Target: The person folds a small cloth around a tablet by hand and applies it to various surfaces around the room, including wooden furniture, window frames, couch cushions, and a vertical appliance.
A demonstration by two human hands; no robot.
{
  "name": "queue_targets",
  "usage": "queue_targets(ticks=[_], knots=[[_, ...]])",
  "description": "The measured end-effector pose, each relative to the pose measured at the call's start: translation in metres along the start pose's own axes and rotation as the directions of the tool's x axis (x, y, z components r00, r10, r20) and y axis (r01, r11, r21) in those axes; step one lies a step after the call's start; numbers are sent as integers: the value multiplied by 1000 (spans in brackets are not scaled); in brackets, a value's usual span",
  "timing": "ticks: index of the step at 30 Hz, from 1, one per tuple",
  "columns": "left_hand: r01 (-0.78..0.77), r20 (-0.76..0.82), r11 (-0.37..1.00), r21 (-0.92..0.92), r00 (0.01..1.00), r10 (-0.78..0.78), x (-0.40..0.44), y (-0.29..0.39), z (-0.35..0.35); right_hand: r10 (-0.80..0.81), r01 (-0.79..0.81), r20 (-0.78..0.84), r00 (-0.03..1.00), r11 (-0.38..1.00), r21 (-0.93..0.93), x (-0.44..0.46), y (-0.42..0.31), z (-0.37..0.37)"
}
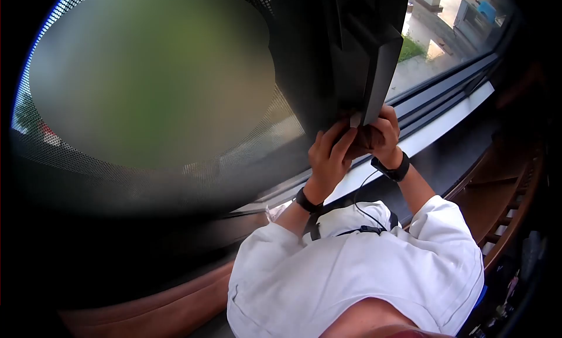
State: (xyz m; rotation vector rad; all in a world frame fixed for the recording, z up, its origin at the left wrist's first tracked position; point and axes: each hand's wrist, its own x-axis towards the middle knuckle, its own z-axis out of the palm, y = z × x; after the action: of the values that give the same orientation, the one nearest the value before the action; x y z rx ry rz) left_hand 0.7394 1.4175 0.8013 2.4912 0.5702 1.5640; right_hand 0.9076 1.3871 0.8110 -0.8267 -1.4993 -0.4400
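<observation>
My left hand (329, 156) is raised to the lower end of a dark box-shaped fixture (383, 69). Its fingers are bent and come together by a small pale piece (355, 121). Close beside it, my right hand (383, 136) curls its fingers at the same lower end, near the fixture's right edge. Whatever lies between the two hands is hidden by the fingers and shadow. Both wrists wear black bands, and a thin black cable (358, 197) runs down from the right one to the chest of the white shirt (363, 273).
A dark mesh screen (287, 112) with a large blurred area fills the left. Behind the hands runs a window sill (462, 107), with paving and grass outside. Brown wooden furniture (489, 197) stands at the right; a reddish-brown padded edge (158, 311) is at lower left.
</observation>
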Motion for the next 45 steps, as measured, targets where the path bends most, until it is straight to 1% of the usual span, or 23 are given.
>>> queue_targets(ticks=[3,5,7,9,10,12,16,17,19,20,23,24,26,28,29,31,32,33,35,36,38,43,45], knots=[[0,-120,1000,-28,993,-4,9,12,1,-30,28,-43,999,998,-51,4,-1,4],[27,-63,999,-19,998,-28,18,20,2,11,-18,-62,998,993,-118,10,-6,-2],[49,-17,999,-12,999,-49,39,29,4,31,-55,-174,984,990,-132,22,-3,-4],[80,25,997,-14,997,-79,59,40,17,31,-86,-239,970,970,-226,26,9,-7],[184,138,980,-71,975,-173,59,40,26,48,-117,-271,961,962,-245,24,16,-8],[141,136,985,-104,983,-127,61,37,46,120,-200,-312,943,951,-237,7,33,-14],[27,58,997,-77,998,-23,38,25,57,245,-291,-265,932,945,-150,-35,34,-9],[34,59,997,-63,998,-31,30,20,57,254,-292,-250,934,948,-128,-42,34,-6],[51,60,998,-28,997,-50,14,17,52,222,-256,-186,957,949,-184,-41,27,-5],[111,135,993,-26,985,-107,9,15,49,219,-243,-162,962,958,-151,-38,23,-5],[141,151,990,-18,979,-137,13,20,42,132,-141,-101,986,987,-78,-27,32,-11],[214,190,973,-81,962,-196,13,18,41,100,-106,-101,990,993,-55,-4,26,-11],[104,-16,994,-23,994,-104,44,38,46,50,-52,-102,994,998,-20,18,41,-22],[20,-164,1000,11,986,-18,73,54,65,3,-5,-157,988,1000,-9,52,55,-32],[49,-169,998,40,985,-42,84,58,73,10,-8,-149,989,1000,10,68,61,-41],[109,-182,990,93,979,-91,107,62,98,14,-21,-134,991,999,-49,85,88,-56],[210,-150,978,16,967,-205,119,62,112,35,-46,-128,991,995,-91,88,104,-62],[191,-153,981,26,971,-185,127,59,128,45,-57,-124,991,994,-95,88,119,-70],[158,-159,986,50,976,-148,138,48,160,66,-78,-113,991,992,-99,83,148,-83],[120,-222,991,54,969,-106,144,48,178,79,-89,-104,991,991,-96,77,159,-92],[120,-231,988,97,968,-95,147,49,201,97,-104,-88,991,992,-72,69,176,-105],[147,-187,975,164,976,-116,122,47,242,134,-134,-53,990,991,1,20,211,-123],[180,-162,966,186,975,-150,101,39,252,194,-192,-24,981,980,57,0,215,-123]])
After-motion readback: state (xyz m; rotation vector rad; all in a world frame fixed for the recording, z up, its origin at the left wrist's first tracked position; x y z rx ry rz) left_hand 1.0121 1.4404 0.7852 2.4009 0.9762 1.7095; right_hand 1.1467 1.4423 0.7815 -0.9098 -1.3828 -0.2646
